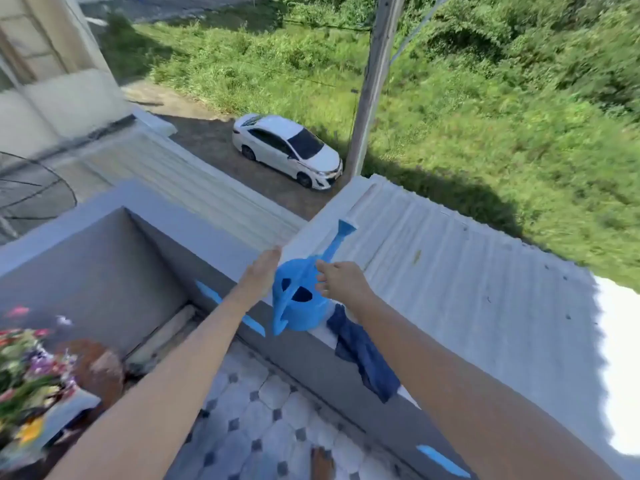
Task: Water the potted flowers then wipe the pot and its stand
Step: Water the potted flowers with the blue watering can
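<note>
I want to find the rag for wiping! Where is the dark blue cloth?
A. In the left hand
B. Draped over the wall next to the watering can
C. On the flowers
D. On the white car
B: the dark blue cloth hangs over the wall right beside the watering can.

A grey balcony wall ledge carries a blue watering can, standing upright. Just beside the can, a dark blue cloth drapes over the ledge's edge.

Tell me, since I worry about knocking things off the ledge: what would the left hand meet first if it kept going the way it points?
Probably the blue watering can on the wall ledge; the left hand looks beside its body, though depth is unclear.
</note>
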